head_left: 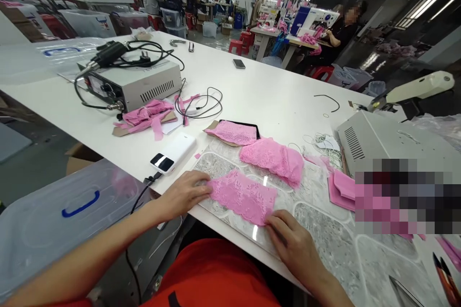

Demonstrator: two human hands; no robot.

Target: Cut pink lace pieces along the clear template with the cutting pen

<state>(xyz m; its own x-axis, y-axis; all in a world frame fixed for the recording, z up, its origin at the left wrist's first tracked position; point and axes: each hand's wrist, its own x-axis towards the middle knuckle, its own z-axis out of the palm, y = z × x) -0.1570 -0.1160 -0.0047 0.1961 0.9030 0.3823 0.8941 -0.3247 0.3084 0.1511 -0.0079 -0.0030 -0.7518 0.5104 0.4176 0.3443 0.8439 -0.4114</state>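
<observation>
A pink lace piece (243, 195) lies flat on a clear glass sheet over grey lace patterns (320, 235) at the table's near edge. My left hand (185, 193) presses the lace's left end with fingers pinched together on its edge. My right hand (291, 244) holds down the lace's near right corner, fingers curled on the fabric. Two more pink lace pieces, one (273, 158) just beyond and one (234, 132) on a dark tablet, lie farther back.
A white power bank (173, 152) sits left of the glass. A grey control box (133, 84) with a black handpiece and cables stands at back left, another box (389, 141) at right. Pink fabric scraps (147, 115) and cut pink pads (342, 187) lie around. A seated person works at a far sewing table.
</observation>
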